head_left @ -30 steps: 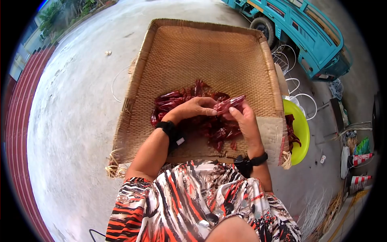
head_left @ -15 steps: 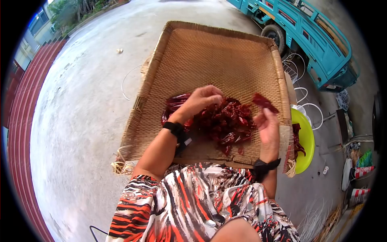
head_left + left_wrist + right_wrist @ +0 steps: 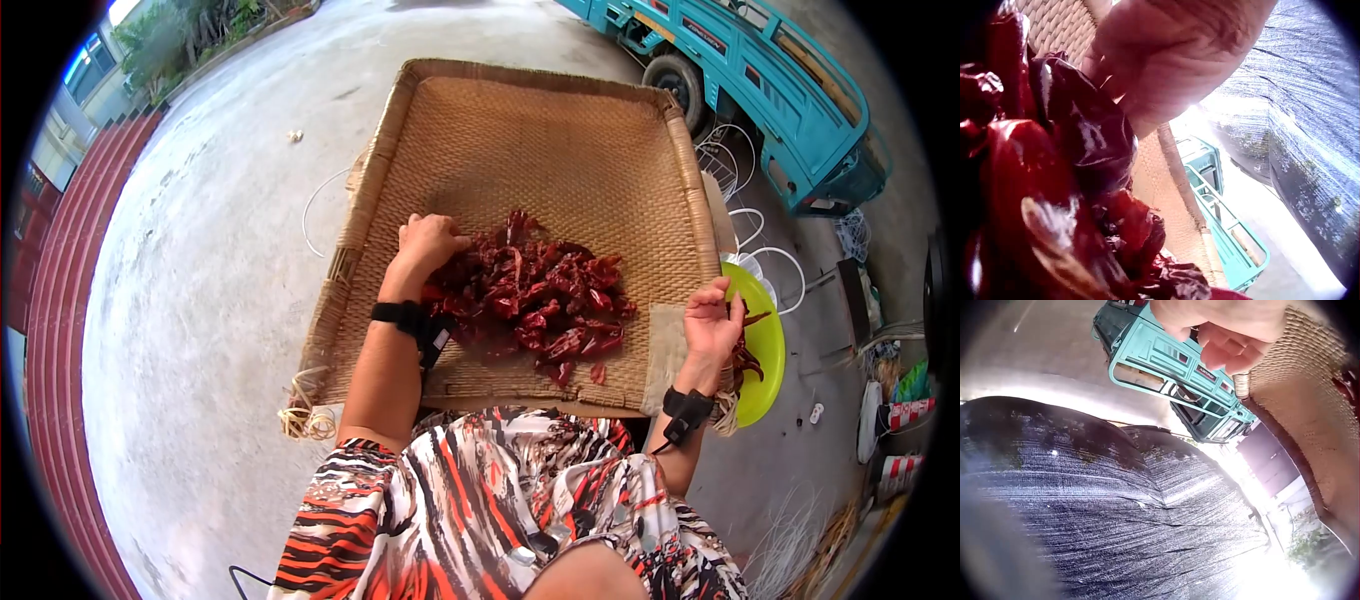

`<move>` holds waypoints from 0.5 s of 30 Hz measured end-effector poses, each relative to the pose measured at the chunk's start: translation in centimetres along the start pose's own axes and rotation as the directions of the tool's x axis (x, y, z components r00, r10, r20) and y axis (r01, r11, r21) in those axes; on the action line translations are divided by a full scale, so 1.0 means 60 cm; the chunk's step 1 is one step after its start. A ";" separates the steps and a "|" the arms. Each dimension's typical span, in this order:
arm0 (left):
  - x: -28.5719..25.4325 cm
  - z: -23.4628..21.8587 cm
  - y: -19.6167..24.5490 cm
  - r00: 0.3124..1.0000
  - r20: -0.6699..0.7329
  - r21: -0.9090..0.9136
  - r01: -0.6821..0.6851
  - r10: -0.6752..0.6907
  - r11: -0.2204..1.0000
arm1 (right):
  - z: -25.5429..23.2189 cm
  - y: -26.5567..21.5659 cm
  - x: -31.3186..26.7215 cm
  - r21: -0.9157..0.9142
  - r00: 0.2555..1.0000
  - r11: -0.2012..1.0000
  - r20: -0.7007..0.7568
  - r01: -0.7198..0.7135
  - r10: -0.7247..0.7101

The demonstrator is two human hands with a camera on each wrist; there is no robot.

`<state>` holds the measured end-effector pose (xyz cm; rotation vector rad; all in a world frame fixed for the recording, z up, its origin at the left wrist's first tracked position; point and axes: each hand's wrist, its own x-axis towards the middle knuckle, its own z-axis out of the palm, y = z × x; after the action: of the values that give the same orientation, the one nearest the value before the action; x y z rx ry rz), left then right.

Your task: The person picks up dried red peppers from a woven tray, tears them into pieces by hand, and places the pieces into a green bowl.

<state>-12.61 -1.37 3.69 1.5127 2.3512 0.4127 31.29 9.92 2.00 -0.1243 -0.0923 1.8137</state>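
A pile of dried red chili peppers (image 3: 540, 295) lies in the near part of a woven basket tray (image 3: 520, 130). My left hand (image 3: 425, 245) is bent over the pile's left edge, its thumb towards the peppers. In the left wrist view, glossy dark red peppers (image 3: 1088, 134) lie right against that hand (image 3: 1172, 53), which hides part of them; I cannot tell whether its fingers pinch one. My right hand (image 3: 712, 322) is raised over the tray's right rim, loosely bent and holding nothing. Beside it, a yellow-green bowl (image 3: 765, 395) contains chili peppers (image 3: 745, 360).
A turquoise cargo tricycle (image 3: 750, 85) stands beyond the tray at the upper right. White cable loops (image 3: 775, 255) lie beside the tray's right side. Red steps (image 3: 85, 260) run along the far left. Striped red-and-white cones (image 3: 905, 415) lie at the lower right.
My right hand has moved right to the tray's rim and let go of the chili pepper it held. My left hand has moved left, from above the pile to its left edge.
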 end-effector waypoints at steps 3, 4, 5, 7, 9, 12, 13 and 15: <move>-0.010 -0.009 0.003 0.996 0.010 -0.018 -0.091 0.091 0.996 | 0.007 0.022 0.002 -0.159 0.998 0.986 -0.044 -0.043 0.036; -0.012 -0.009 0.004 0.991 -0.022 0.019 -0.128 0.128 0.992 | 0.018 0.035 -0.002 -0.209 0.998 0.976 -0.052 -0.055 0.045; -0.016 -0.008 0.005 0.985 -0.052 0.055 -0.163 0.166 0.985 | 0.028 0.048 -0.007 -0.291 0.995 0.955 -0.099 -0.051 0.023; -0.016 -0.010 0.006 0.977 -0.033 0.067 -0.206 0.208 0.976 | 0.043 0.073 -0.019 -0.426 0.998 0.905 -0.055 -0.016 -0.009; -0.010 -0.018 0.006 0.973 0.061 0.017 -0.223 0.222 0.975 | 0.047 0.094 -0.024 -0.556 0.997 0.831 -0.057 0.013 -0.053; -0.038 -0.043 0.050 0.932 -0.257 -0.091 -0.286 0.255 0.954 | 0.078 0.133 -0.042 -0.775 0.999 0.630 0.020 0.043 -0.044; -0.037 -0.042 0.061 0.897 -0.323 -0.183 -0.371 0.300 0.910 | 0.082 0.145 -0.046 -0.823 0.996 0.563 0.084 0.070 -0.001; -0.033 -0.036 0.085 0.812 -0.461 -0.341 -0.535 0.359 0.773 | 0.098 0.171 -0.056 -0.913 0.988 0.400 0.124 0.079 0.088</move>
<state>-8.52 -1.27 7.91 1.8637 1.8729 1.3851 21.47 4.18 6.65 -0.7846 -1.2482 1.5622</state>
